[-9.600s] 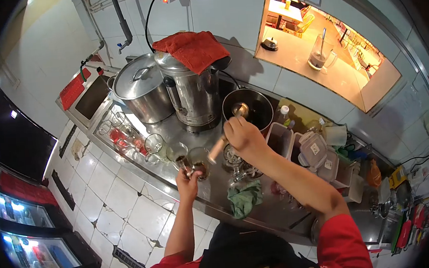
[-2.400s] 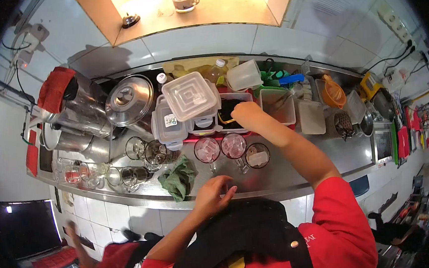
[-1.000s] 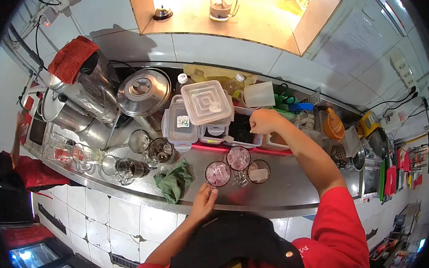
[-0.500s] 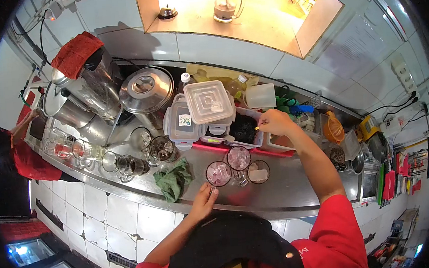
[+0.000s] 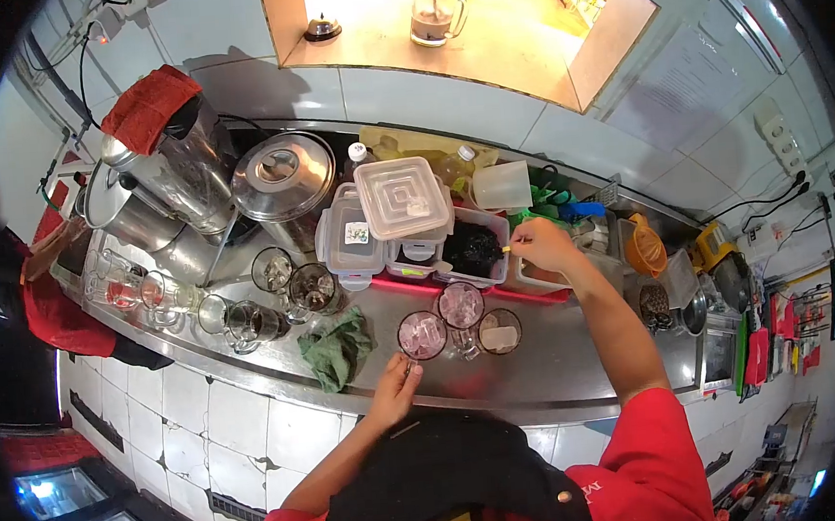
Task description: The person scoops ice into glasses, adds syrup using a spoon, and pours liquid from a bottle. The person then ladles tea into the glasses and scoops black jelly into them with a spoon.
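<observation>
My left hand is closed at the near side of a glass mug filled with ice, its fingers at the handle. Behind that mug stands a second ice-filled mug, and to the right a third glass holds something pale. My right hand is pinched on a yellow-tipped handle at the right rim of an open plastic container. Glossy black contents fill much of this container. What the handle belongs to cannot be made out.
Lidded plastic boxes stand left of the open container. A green cloth lies on the steel counter. Several glass mugs, a lidded steel pot and a co-worker are at the left. An orange strainer is at the right.
My right hand has shifted slightly right with the yellow-tipped handle. My left hand stays at the mug. The co-worker at the left has moved further into view.
</observation>
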`<move>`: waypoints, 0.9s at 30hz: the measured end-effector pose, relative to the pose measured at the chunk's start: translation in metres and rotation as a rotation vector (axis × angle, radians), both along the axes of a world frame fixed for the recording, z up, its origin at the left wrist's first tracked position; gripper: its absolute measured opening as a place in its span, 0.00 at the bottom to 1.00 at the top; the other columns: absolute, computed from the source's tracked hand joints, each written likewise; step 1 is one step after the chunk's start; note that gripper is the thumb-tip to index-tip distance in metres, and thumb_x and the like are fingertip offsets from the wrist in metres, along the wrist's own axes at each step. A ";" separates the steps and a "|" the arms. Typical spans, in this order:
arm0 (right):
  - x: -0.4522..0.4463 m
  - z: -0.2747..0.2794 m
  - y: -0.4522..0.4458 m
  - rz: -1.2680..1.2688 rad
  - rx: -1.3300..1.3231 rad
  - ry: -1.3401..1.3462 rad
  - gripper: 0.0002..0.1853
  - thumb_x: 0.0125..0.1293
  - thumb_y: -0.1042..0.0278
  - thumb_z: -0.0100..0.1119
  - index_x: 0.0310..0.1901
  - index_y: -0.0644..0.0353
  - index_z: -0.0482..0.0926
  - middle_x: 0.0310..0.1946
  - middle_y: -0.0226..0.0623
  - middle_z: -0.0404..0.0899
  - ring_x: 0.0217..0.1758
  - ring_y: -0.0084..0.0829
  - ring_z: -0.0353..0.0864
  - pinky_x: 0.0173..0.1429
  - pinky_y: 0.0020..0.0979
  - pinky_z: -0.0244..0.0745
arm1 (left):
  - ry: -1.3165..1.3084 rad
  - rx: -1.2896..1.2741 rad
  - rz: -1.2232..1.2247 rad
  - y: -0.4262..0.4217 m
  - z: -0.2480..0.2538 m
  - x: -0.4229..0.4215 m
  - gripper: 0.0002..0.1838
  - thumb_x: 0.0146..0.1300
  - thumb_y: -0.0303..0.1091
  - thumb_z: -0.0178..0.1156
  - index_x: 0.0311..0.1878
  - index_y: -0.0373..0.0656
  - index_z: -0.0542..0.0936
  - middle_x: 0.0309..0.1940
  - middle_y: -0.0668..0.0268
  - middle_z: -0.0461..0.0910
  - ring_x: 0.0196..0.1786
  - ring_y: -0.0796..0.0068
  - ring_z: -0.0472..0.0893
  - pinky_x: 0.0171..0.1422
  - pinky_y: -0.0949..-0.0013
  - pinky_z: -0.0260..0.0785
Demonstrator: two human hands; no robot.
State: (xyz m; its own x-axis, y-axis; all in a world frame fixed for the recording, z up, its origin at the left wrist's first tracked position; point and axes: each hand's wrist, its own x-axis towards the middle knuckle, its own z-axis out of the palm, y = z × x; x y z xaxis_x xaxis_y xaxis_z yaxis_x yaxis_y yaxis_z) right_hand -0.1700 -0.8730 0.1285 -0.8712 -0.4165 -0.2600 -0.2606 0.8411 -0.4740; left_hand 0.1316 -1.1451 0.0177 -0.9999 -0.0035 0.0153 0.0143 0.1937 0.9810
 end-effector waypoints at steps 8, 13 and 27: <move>0.012 0.000 -0.005 -0.043 -0.063 0.045 0.14 0.59 0.55 0.65 0.40 0.56 0.89 0.33 0.42 0.87 0.41 0.44 0.88 0.47 0.44 0.80 | 0.003 0.008 0.007 -0.001 -0.004 0.000 0.14 0.80 0.37 0.54 0.43 0.34 0.73 0.39 0.57 0.68 0.41 0.59 0.71 0.50 0.62 0.66; 0.035 -0.013 -0.037 0.235 0.308 0.533 0.09 0.62 0.65 0.63 0.38 0.60 0.85 0.28 0.43 0.85 0.35 0.48 0.88 0.39 0.48 0.81 | 0.027 -0.035 0.018 0.002 -0.002 -0.001 0.15 0.81 0.39 0.53 0.41 0.34 0.72 0.38 0.56 0.68 0.41 0.59 0.71 0.49 0.62 0.66; 0.027 -0.034 -0.058 0.543 0.405 0.484 0.10 0.63 0.70 0.60 0.45 0.54 0.87 0.27 0.42 0.84 0.34 0.44 0.88 0.38 0.46 0.81 | 0.006 -0.004 -0.019 -0.001 0.005 -0.002 0.15 0.81 0.39 0.53 0.44 0.34 0.74 0.39 0.56 0.69 0.42 0.57 0.72 0.50 0.61 0.66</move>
State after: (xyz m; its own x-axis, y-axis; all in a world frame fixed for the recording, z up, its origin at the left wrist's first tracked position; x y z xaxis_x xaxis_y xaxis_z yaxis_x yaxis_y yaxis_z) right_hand -0.1434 -0.9312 0.0943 -0.6302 -0.7657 -0.1288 -0.7765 0.6210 0.1070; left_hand 0.1294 -1.1458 0.0225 -0.9997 0.0157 0.0211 0.0238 0.1973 0.9800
